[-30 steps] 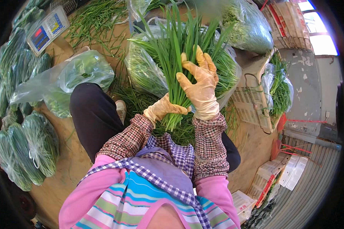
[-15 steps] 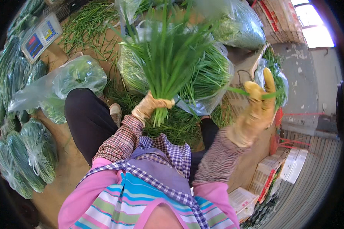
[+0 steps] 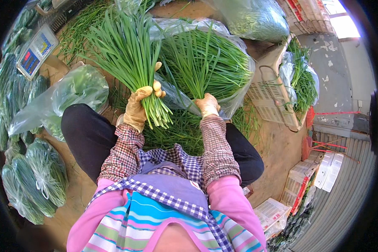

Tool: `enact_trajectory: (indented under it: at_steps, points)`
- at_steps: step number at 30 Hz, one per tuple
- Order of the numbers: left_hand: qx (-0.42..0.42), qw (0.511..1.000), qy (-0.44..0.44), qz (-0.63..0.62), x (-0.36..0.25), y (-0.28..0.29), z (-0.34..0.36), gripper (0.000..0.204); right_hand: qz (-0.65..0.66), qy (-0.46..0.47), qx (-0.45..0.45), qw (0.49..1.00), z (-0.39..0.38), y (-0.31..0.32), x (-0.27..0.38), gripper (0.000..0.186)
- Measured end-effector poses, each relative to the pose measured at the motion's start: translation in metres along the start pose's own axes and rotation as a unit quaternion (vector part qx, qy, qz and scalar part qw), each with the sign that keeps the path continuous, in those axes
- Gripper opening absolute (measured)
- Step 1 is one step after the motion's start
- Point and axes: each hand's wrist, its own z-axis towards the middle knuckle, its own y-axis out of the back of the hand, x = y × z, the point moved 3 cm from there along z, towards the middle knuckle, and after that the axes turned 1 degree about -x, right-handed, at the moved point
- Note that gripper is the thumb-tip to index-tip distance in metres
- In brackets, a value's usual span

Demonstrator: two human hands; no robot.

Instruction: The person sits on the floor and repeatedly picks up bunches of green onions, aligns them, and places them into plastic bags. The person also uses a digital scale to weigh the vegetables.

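Note:
My gloved left hand [image 3: 139,103] is closed around a thick bunch of garlic chives [image 3: 126,54], with the leaves fanning up and away and the pale stem ends pointing toward me. To its right, an open clear plastic bag [image 3: 168,97] lies spread under a big heap of loose chives [image 3: 216,56]. At the near edge of that heap, my gloved right hand [image 3: 207,105] has its fingers closed on the stem ends of some chives, whose leaves still lie on the pile. More loose chives [image 3: 176,134] cover the floor between my legs.
A digital scale [image 3: 37,51] stands at the far left. Bagged greens [image 3: 82,90] lie beside my left knee, and several filled bags [image 3: 40,176] sit lower left. On the right is a plastic crate [image 3: 266,101] with greens. A large full bag [image 3: 256,21] rests at the far side.
My right hand has come down from the raised right side, where it held a green strand, onto the chive heap. The bunch in my left hand has moved left and tilted.

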Motion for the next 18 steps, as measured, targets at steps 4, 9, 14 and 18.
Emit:
enact_trajectory:
  at_steps: [4,9,14,18]
  points:
    - [-0.002,0.999,-0.003,0.039,-0.001,-0.005,0.001,0.087,0.510,0.154,-0.016,0.846,-0.003,0.042,-0.042,0.019]
    - [0.069,0.996,0.013,-0.056,0.012,-0.002,0.002,0.072,0.443,0.158,0.004,0.882,-0.029,0.092,-0.052,0.030]
    - [0.045,0.987,0.084,-0.133,0.025,-0.008,-0.004,0.064,0.551,0.183,-0.041,0.813,-0.068,0.106,-0.012,0.036]
    - [0.049,0.976,0.127,-0.167,0.055,-0.029,-0.007,0.058,0.289,0.264,-0.137,0.910,-0.082,0.027,0.024,0.057]
